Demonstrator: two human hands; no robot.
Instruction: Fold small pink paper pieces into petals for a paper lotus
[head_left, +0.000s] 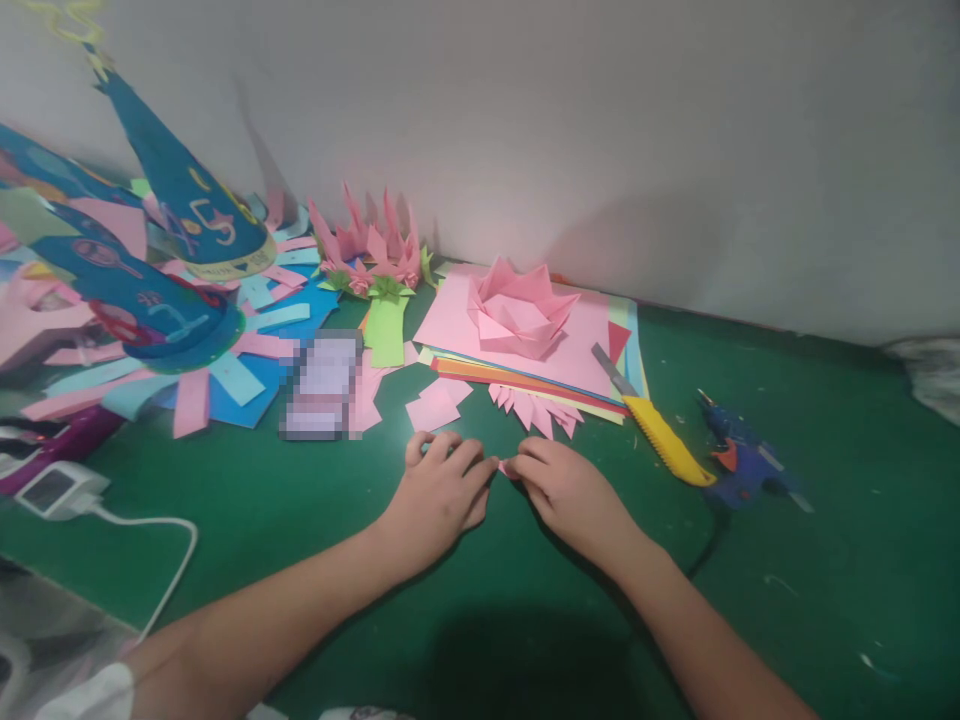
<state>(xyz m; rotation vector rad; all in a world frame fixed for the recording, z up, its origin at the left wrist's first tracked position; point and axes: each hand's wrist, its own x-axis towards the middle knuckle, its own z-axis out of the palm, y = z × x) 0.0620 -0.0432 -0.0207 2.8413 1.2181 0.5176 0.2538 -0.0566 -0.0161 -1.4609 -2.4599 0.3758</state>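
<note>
Between the fingertips of both hands is a small piece of pink paper (pixel 503 466), mostly hidden by the fingers. My left hand (pixel 442 485) is closed in a pinch on its left side. From the right, my right hand (pixel 562 490) pinches the same piece. Just beyond the hands lie square pink paper pieces (pixel 437 406) and a fan of pointed folded pink pieces (pixel 536 410). Farther back, a pink folded-paper lotus (pixel 521 310) rests on a stack of coloured paper (pixel 442 320).
A yellow utility knife (pixel 664 440) leans over the stack's right corner, beside a blue glue gun (pixel 742 460). Left stand blue decorated cone hats (pixel 172 190), a pink paper crown (pixel 367 245) and a blurred-out phone (pixel 322 385). A white cabled device (pixel 60 490) lies on the green table (pixel 825 600).
</note>
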